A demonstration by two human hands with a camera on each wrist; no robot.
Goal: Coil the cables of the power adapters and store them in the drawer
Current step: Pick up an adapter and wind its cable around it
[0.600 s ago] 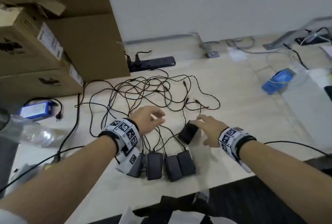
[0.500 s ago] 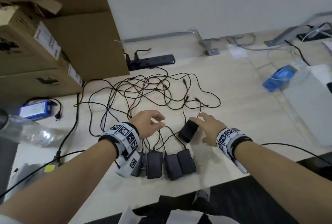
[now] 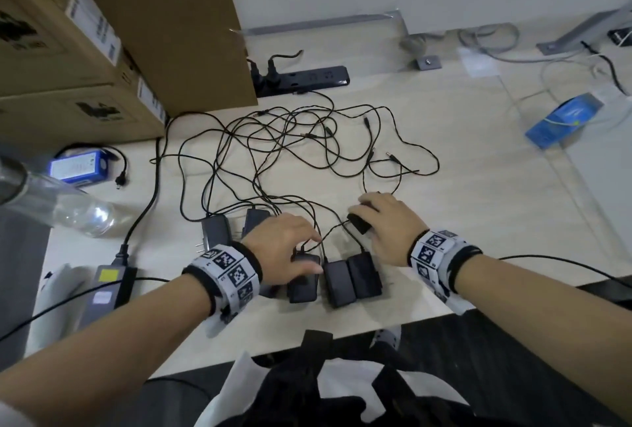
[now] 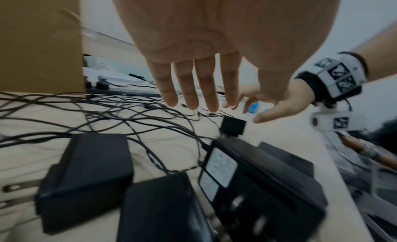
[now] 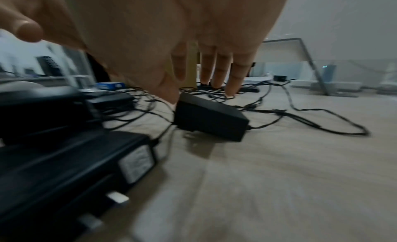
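Note:
Several black power adapters [image 3: 338, 283] lie in a row near the table's front edge, and two more [image 3: 215, 231] sit further left. Their thin black cables [image 3: 307, 146] sprawl in a tangle behind them. My left hand [image 3: 318, 255] hovers over the row's left adapter [image 3: 302, 284]; in the left wrist view its fingers [image 4: 191, 92] are straight and hold nothing. My right hand [image 3: 383, 218] is spread over a separate adapter [image 3: 359, 224], and its fingertips [image 5: 214, 75] reach down to that adapter [image 5: 210, 121] without curling round it. No drawer is in view.
Stacked cardboard boxes [image 3: 102, 50] fill the back left beside a black power strip [image 3: 301, 79]. A plastic bottle [image 3: 68, 211], a blue box [image 3: 78, 166] and a large power brick [image 3: 109, 279] lie at the left. Another blue box [image 3: 564, 118] sits far right.
My left hand has drawn back from the cable tangle to above the adapter row. The right hand stays over the separate adapter. The head view has shifted.

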